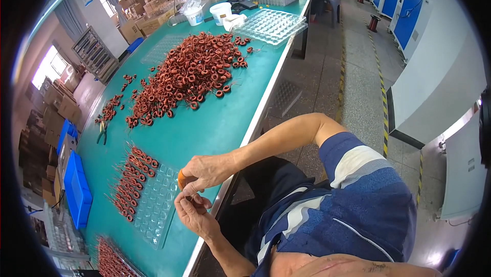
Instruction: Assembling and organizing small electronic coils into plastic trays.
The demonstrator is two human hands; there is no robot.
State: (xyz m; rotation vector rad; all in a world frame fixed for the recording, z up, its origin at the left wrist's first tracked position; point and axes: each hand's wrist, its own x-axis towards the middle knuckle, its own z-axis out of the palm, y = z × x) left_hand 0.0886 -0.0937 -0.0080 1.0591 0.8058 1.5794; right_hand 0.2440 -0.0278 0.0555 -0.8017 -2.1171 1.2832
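Note:
My right hand (208, 170), an orange cover on one finger, is closed in a pinch at the table's near edge. Just below it, my left hand (197, 218) is closed with its fingertips meeting the right ones. A small dark-red ring coil partly shows between the left fingers; most of it is hidden, and whatever the right fingers pinch cannot be made out. Beside both hands lies a clear plastic tray (153, 210) with round pockets. Red wire-wound ring coils (134, 185) with upright leads fill its far rows, while its nearer pockets are bare.
A big heap of red ring coils (192, 67) covers the green table (204, 129). Pliers (102, 133) lie left of it. Another filled tray (113, 260) sits at the lower edge, blue bins (76, 190) beyond the table. White tubs (221, 12), clear trays (271, 25) and a fan stand farther back.

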